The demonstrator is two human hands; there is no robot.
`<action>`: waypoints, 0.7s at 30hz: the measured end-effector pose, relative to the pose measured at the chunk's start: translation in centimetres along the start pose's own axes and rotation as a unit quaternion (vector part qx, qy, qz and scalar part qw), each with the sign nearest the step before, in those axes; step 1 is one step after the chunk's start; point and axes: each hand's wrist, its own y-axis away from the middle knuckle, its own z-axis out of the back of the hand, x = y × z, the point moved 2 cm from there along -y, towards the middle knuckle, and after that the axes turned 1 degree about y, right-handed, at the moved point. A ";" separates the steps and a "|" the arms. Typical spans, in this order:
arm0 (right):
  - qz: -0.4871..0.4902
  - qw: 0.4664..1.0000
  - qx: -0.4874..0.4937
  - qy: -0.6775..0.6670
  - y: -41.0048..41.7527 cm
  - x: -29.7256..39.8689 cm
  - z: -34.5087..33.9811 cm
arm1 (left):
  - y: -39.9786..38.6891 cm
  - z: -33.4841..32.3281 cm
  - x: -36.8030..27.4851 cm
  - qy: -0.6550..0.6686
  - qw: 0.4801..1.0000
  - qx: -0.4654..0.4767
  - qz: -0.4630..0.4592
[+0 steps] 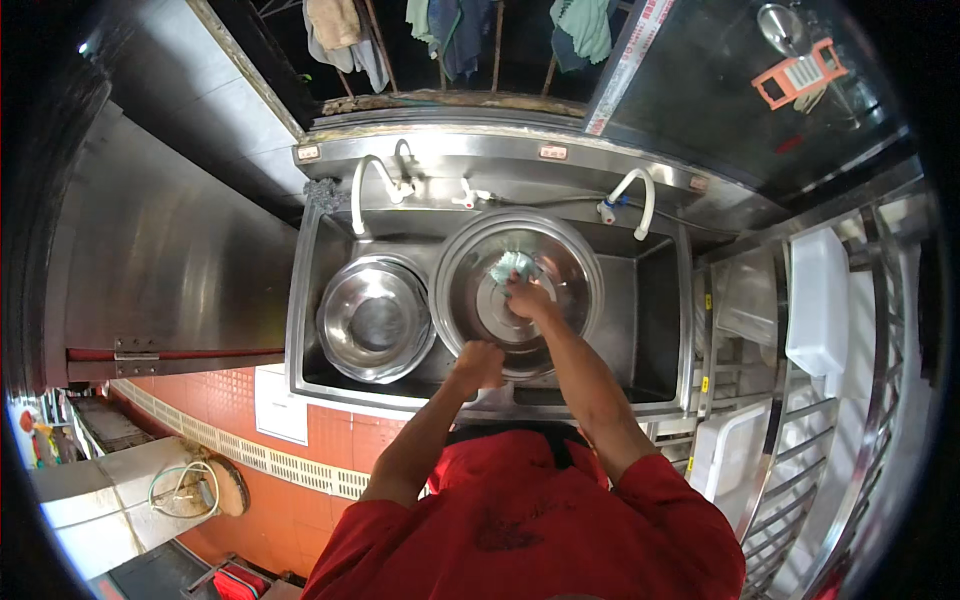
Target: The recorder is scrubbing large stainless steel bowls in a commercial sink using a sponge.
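Observation:
A large stainless steel basin (469, 247) sits in the metal sink (611, 315). My right hand (531, 298) reaches into it and is closed on a pale green cloth (513, 265), which lies against the basin's bottom. At the basin's near left rim is my left hand (481, 364), its fingers curled over the edge; the fingertips are hidden. Left of the large basin, smaller metal bowls (375, 319) are nested together in the sink.
Two white curved faucets (358, 191) (645, 206) rise behind the sink, with a small white tap (469, 195) between them. Steel wool (324, 193) rests at the back left corner. A metal rack (799, 435) holding white plastic containers (817, 300) stands right. Cloths (454, 37) hang beyond the window ledge.

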 end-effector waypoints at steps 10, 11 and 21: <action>-0.022 0.999 0.013 -0.028 1.8 0.4 -0.4 | 0.9 0.3 -1.2 0.009 0.999 -0.048 0.004; -0.019 0.999 0.019 -0.021 2.5 1.1 -0.4 | 1.3 0.2 -1.0 0.016 0.998 -0.052 0.008; -0.003 1.000 0.013 0.020 8.4 2.4 -3.6 | 1.9 0.9 -1.4 0.026 0.998 -0.060 0.013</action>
